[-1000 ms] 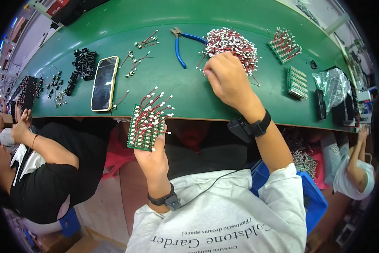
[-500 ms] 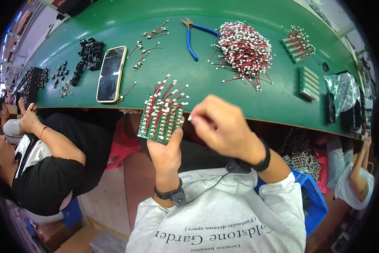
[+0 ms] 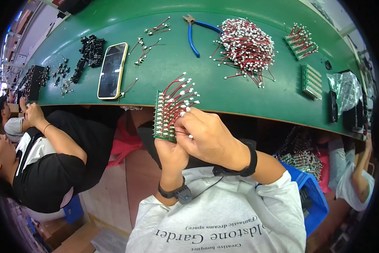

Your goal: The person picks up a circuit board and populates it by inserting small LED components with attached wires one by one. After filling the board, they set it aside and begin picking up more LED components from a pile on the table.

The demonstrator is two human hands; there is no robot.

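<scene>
My left hand [image 3: 171,155] grips a green circuit board panel [image 3: 160,122] from below, in front of the table's near edge. Rows of small white connectors cover the panel, and several red-and-black wires with white plugs rise from it toward the upper right. My right hand [image 3: 212,137] is at the panel's right side, thumb and fingers pinched on a short wire lead [image 3: 190,136] whose white plug shows beside the thumb. The fingers hide where the lead meets the board.
On the green table [image 3: 164,90] lie a heap of wire leads [image 3: 247,48], blue-handled cutters [image 3: 191,38], a phone [image 3: 112,71], loose leads [image 3: 144,50] and black parts [image 3: 91,50]. Two panels [image 3: 311,81] [image 3: 300,42] are at right. A co-worker [image 3: 50,164] sits left; a blue bin [image 3: 311,198] stands right.
My right hand has moved left and down, bringing the lead from beside the panel to its right part. My left hand has shifted slightly right, and the panel has turned more edge-on.
</scene>
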